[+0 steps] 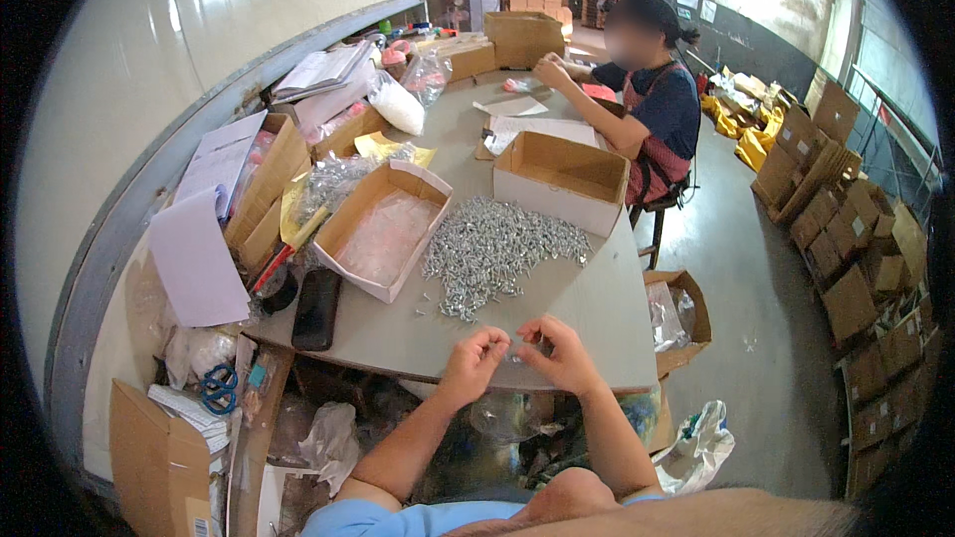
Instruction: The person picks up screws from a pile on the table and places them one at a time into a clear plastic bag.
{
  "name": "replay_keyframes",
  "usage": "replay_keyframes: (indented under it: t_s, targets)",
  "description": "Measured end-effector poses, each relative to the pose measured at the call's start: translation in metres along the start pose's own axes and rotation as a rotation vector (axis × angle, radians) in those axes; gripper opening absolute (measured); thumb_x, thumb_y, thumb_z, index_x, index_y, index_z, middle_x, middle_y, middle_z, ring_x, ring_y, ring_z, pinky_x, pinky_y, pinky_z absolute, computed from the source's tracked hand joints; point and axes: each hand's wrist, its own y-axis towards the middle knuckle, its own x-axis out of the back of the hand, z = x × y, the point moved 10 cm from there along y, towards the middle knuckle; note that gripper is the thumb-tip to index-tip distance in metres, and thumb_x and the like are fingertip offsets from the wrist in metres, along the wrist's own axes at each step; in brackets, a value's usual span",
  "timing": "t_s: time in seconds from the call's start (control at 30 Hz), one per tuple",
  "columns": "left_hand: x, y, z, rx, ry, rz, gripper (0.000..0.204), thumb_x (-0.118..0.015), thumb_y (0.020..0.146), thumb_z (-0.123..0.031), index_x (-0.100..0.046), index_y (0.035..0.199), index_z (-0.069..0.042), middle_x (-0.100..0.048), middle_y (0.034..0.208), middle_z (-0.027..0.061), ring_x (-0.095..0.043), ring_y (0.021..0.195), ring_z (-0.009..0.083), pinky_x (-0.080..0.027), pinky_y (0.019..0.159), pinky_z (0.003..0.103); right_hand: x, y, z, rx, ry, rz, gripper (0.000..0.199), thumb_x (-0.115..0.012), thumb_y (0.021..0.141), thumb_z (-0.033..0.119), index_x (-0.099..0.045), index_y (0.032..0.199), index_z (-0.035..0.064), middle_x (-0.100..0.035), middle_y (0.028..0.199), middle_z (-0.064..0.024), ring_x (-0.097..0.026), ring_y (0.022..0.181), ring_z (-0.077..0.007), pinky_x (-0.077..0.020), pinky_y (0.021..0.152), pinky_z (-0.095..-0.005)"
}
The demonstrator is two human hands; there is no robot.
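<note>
My left hand [472,366] is at the near edge of the table, thumb and fingertips pinched together. Close beside it, my right hand [559,356] has its fingers curled in toward the thumb. Something small and shiny shows between the two hands, too small to name. Just beyond them spreads a heap of small silvery screws [487,254], with a few strays along its near side. Left of the heap, an open white carton [438,201] holds clear plastic bags [386,229]. Behind the heap stands another open white carton [557,194] with a brown inside.
A black phone [316,310] lies left of my hands, near a black roll [276,290]. Papers [199,259] and cartons crowd the left side. Across the table sits a person [657,99] with hands raised. An open box [679,318] with plastic bags stands at the right, below the tabletop.
</note>
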Motion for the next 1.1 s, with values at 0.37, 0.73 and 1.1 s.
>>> replay_keyframes:
  t_s: [0.37, 0.73, 1.1]
  targets:
    - [-0.003, -0.003, -0.006, 0.057, 0.093, 0.056, 0.015, -0.052, 0.095, -0.015, -0.057, 0.095, -0.002, -0.053, 0.076, -0.0025, -0.044, 0.067, 0.0055, -0.04, 0.059, 0.024, -0.013, -0.007, -0.016, -0.19, -0.007, 0.136, 0.019, -0.067, 0.084, 0.016, -0.061, 0.096, 0.0023, -0.062, 0.087, -0.0108, -0.059, 0.078, -0.0225, -0.047, 0.069, -0.033]
    - [-0.007, 0.001, -0.011, 0.04, 0.127, 0.024, 0.017, -0.055, 0.094, -0.018, -0.058, 0.095, -0.001, -0.053, 0.07, -0.0017, -0.043, 0.061, 0.004, -0.038, 0.053, 0.024, -0.015, -0.003, -0.011, -0.088, 0.018, 0.174, 0.012, -0.062, 0.083, 0.01, -0.053, 0.085, 0.0022, -0.055, 0.082, -0.0128, -0.054, 0.079, -0.0287, -0.0437, 0.071, -0.0362]
    - [0.009, -0.002, 0.004, 0.065, -0.137, -0.086, 0.017, -0.053, 0.096, -0.02, -0.056, 0.095, -0.003, -0.052, 0.078, -0.005, -0.043, 0.068, 0.0022, -0.037, 0.06, 0.019, -0.012, -0.01, -0.027, -0.191, 0.111, 0.118, 0.01, -0.061, 0.083, 0.009, -0.054, 0.087, 0.0025, -0.056, 0.081, -0.0119, -0.055, 0.076, -0.0257, -0.0442, 0.069, -0.0341]
